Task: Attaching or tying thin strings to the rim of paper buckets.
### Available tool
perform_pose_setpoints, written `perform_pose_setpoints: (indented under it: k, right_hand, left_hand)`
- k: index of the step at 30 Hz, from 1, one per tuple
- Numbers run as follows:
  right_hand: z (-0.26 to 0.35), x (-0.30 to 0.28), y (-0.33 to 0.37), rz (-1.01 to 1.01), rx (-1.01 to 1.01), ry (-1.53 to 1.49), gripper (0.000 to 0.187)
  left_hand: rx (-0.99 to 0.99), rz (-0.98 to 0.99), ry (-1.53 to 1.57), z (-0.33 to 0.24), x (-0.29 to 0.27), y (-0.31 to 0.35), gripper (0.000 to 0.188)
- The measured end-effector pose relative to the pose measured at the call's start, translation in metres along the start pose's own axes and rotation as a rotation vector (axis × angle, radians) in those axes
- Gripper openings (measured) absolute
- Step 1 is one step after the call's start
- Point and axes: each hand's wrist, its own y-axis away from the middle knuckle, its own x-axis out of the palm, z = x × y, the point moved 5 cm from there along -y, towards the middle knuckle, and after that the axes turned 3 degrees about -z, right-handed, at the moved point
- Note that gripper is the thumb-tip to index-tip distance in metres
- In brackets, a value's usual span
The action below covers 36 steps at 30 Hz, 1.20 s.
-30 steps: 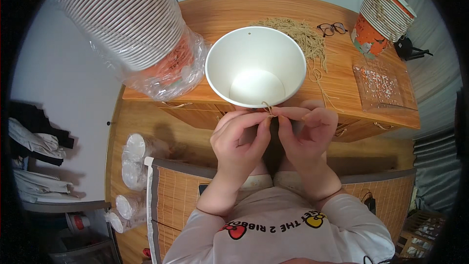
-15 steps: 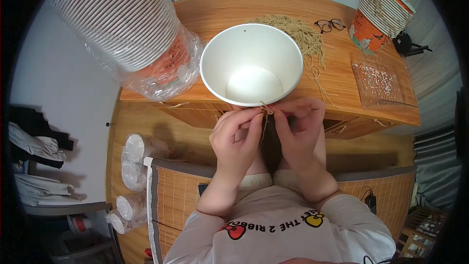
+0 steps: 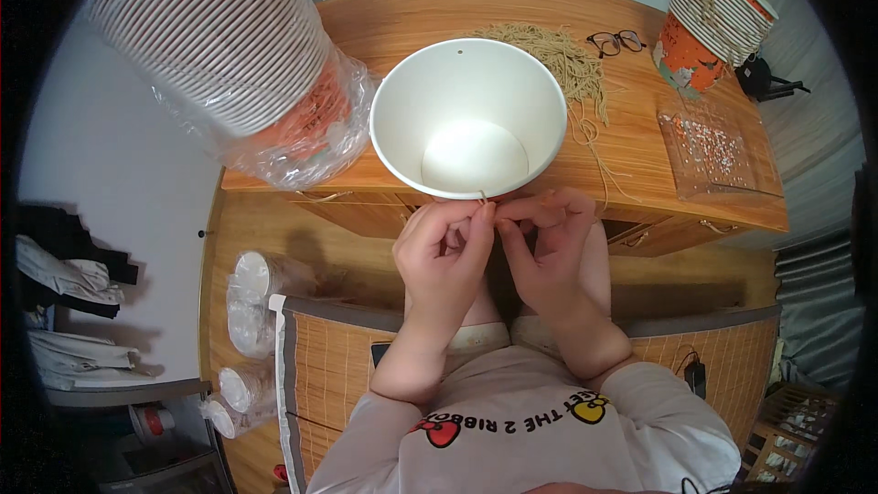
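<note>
A large white paper bucket point(image 3: 476, 151) stands at the near edge of the wooden desk, its open mouth tipped toward me. A short bit of tan twine point(image 3: 484, 194) shows at its near rim; the rest of the twine is hidden by my fingers. Just below that rim, my left hand point(image 3: 441, 240) pinches the twine between thumb and forefinger. My right hand point(image 3: 551, 236) is closed in a pinch at the left fingertips, apparently on the same twine, though its grip is partly covered. A small hole point(image 3: 460, 52) pierces the bucket's far wall.
Left on the desk point(image 3: 366, 23) is a tall plastic-wrapped stack of buckets point(image 3: 229, 46). Behind the bucket lie a heap of cut twine point(image 3: 572, 69) and glasses point(image 3: 615, 43). At right are an orange bucket stack point(image 3: 700, 46) and a clear tray of small pieces point(image 3: 713, 155).
My right hand has shifted slightly left, against the left fingertips. The twine loop and hanging tail seen between my hands are now mostly covered.
</note>
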Motion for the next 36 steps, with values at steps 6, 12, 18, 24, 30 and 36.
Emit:
perform_pose_setpoints:
  k: [6,12,18,24,30,36]
  right_hand:
    - [-0.003,-0.002,0.0,0.057,0.014,0.023,0.044]
    - [-0.007,-0.009,0.012,0.062,0.05,0.26,0.028]
    - [-0.014,-0.016,0.025,0.076,0.115,0.178,0.028]
    - [-0.004,-0.019,0.022,0.137,-0.01,0.21,0.022]
    - [0.025,-0.018,0.012,0.278,-0.115,0.333,0.019]
    - [0.05,-0.024,0.011,0.319,-0.074,0.315,0.015]
  left_hand:
    - [-0.041,-0.028,0.066,0.008,-0.001,0.003,0.006]
    - [-0.197,0.07,0.256,0.007,-0.004,0.005,0.006]
    - [-0.185,0.186,0.202,0.011,0.001,0.008,0.011]
    - [-0.271,0.113,0.408,0.002,0.005,0.002,0.009]
    - [-0.213,0.091,0.293,-0.001,-0.002,-0.001,0.01]
    - [0.795,-0.408,-0.351,0.007,-0.012,0.02,0.08]
